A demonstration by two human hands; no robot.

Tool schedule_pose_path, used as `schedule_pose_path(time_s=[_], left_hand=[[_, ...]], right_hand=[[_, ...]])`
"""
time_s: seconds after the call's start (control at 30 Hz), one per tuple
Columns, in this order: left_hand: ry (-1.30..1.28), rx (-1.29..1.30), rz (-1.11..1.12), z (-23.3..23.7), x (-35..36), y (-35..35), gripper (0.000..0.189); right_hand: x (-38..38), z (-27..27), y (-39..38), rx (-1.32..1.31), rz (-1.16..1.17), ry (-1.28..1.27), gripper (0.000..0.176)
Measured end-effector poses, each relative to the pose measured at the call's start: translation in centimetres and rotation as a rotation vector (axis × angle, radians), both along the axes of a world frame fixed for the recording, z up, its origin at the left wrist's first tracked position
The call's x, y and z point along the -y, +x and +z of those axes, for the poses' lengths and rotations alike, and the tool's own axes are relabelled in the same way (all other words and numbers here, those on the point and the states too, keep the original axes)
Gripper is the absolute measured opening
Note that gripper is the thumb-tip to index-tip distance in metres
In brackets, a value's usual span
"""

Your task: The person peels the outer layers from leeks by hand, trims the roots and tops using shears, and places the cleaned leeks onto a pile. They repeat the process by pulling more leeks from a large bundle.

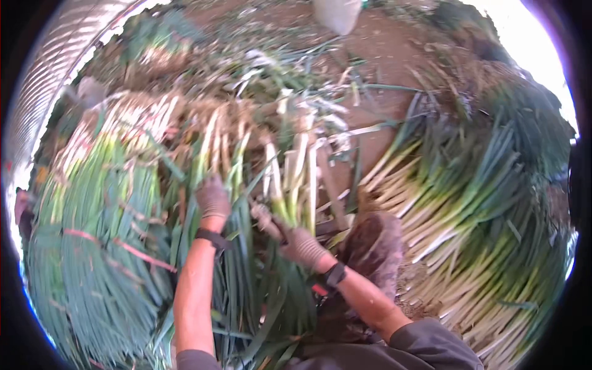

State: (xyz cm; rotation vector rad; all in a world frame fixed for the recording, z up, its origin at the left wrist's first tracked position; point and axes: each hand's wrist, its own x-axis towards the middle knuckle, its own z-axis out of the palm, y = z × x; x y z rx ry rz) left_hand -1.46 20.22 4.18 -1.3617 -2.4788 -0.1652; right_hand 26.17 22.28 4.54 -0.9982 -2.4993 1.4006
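Observation:
My left hand [213, 196], in a grey-brown knit glove, rests with curled fingers on long green onions [239, 163], whose roots point away from me. Their dark green leaves trail down towards my lap. My right hand [303, 248], gloved the same way, is closed around the near end of a short brownish stick-like thing [266, 222]; its exact kind is blurred. Just beyond that hand, cleaner green onions [297, 169] with white stems lie side by side. Dark bands circle both wrists.
A big bundle of green onions [105, 203], tied with red string [145, 254], lies at left. Another long pile [456, 209] spreads along the right. Peeled leaf scraps [265, 65] litter the ground ahead, near a whitish sack [337, 15]. My knee [373, 246] rises beside my right hand.

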Motion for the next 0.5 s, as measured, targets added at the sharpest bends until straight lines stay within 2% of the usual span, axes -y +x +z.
schedule_pose_path(time_s=[0.03, 0.07, 0.2, 0.27, 0.3, 0.33, 0.37, 0.4, 0.43, 0.47, 0.5], left_hand=[[-0.283, 0.334, 0.136, 0.5, -0.6, -0.9, 0.02], [-0.214, 0.349, 0.018, -1.5, -0.2, -2.2, 0.022], [-0.237, 0.42, 0.042, -1.4, -0.6, -2.3, 0.029], [-0.08, 0.903, -0.094, -3.5, -0.1, -4.4, 0.034], [0.134, 1.232, -0.072, -1.6, 0.7, -2.1, 0.038], [0.056, 1.211, -0.003, 3.0, 1.4, 1.6, 0.035], [0.181, 1.285, -0.062, 3.1, 2.4, 4.2, 0.031], [0.22, 1.357, -0.075, 1.5, 3.6, 6.0, 0.028], [0.281, 1.331, -0.175, -2.9, 5.2, 6.6, 0.029], [0.307, 1.395, -0.044, -1.1, 6.6, 10.5, 0.031], [0.194, 1.103, -0.043, -5.7, 7.7, 11.0, 0.031]], right_hand=[[0.2, 0.2, 0.4, 0.012, 0.009, -0.018, 0.081], [0.1, 0.4, 0.9, 0.021, 0.022, -0.039, 0.082], [-1.2, 0.6, 3.3, 0.009, -0.13, -0.072, 0.081], [-1.6, 1.1, 4.1, 0.034, -0.108, -0.08, 0.083], [-1.3, 2.6, 4.5, 0.036, -0.091, -0.094, 0.083], [-0.9, 4.0, 4.7, 0.035, -0.075, -0.109, 0.083], [-0.3, 4.9, 5.1, -0.009, -0.074, -0.138, 0.085], [0.4, 4.7, 5.5, -0.058, -0.067, -0.127, 0.087], [1.4, 3.3, 5.8, -0.125, -0.079, -0.071, 0.088], [2.0, 2.2, 6.1, -0.191, -0.086, -0.016, 0.089], [2.3, 3.5, 6.6, -0.058, -0.045, -0.072, 0.087]])
